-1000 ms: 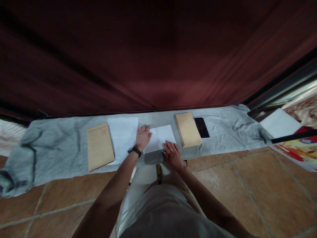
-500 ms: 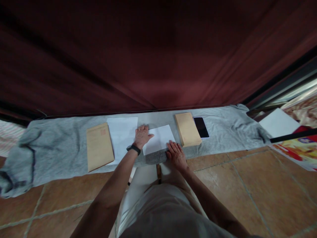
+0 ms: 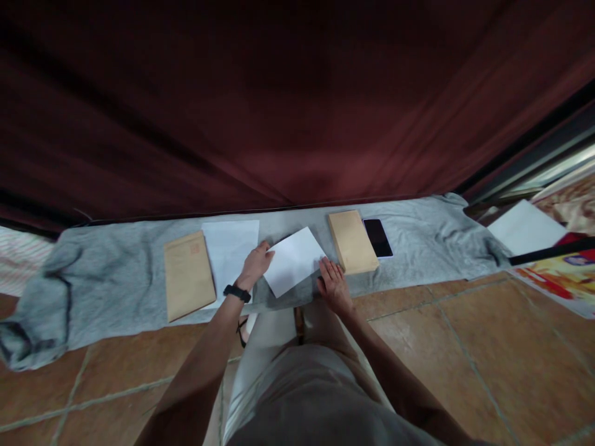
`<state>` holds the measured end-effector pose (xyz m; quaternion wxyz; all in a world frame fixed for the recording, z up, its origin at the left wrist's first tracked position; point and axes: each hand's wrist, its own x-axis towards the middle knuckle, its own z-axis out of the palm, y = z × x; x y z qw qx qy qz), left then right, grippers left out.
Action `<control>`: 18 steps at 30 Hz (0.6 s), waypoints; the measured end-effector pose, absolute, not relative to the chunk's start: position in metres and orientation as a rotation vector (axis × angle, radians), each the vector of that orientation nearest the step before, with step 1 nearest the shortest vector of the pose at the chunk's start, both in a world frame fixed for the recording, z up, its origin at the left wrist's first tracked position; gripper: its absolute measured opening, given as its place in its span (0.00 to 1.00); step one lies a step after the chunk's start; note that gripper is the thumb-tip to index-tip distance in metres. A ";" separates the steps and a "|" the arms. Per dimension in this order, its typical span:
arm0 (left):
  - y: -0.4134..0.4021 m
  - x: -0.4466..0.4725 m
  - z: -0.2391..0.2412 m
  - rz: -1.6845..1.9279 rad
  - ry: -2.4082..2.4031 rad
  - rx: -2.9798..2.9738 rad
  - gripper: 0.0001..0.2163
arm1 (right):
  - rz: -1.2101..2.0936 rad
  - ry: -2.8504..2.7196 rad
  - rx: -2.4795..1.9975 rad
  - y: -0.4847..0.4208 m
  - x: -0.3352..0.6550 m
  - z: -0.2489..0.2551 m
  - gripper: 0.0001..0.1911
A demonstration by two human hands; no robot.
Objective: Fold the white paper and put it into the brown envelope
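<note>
Folded white sheet [image 3: 292, 260], blank, held by left hand [image 3: 255, 265].

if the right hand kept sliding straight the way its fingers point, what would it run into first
The right hand points up and slightly left across the grey cloth, its fingertips at the right corner of the folded white paper. Going straight on, it would likely meet that paper first; the brown envelope lies just to its right.
</note>
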<state>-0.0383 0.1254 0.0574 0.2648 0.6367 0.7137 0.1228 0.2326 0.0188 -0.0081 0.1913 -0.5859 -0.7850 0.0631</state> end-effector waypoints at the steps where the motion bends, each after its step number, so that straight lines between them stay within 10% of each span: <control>1: 0.124 -0.041 0.056 0.388 1.935 1.660 0.06 | 0.178 -2.197 -1.638 0.021 0.233 -0.008 0.29; 18: 0.064 -0.005 0.025 1.033 1.705 0.660 0.11 | 0.309 -2.252 -1.460 0.025 0.234 -0.013 0.29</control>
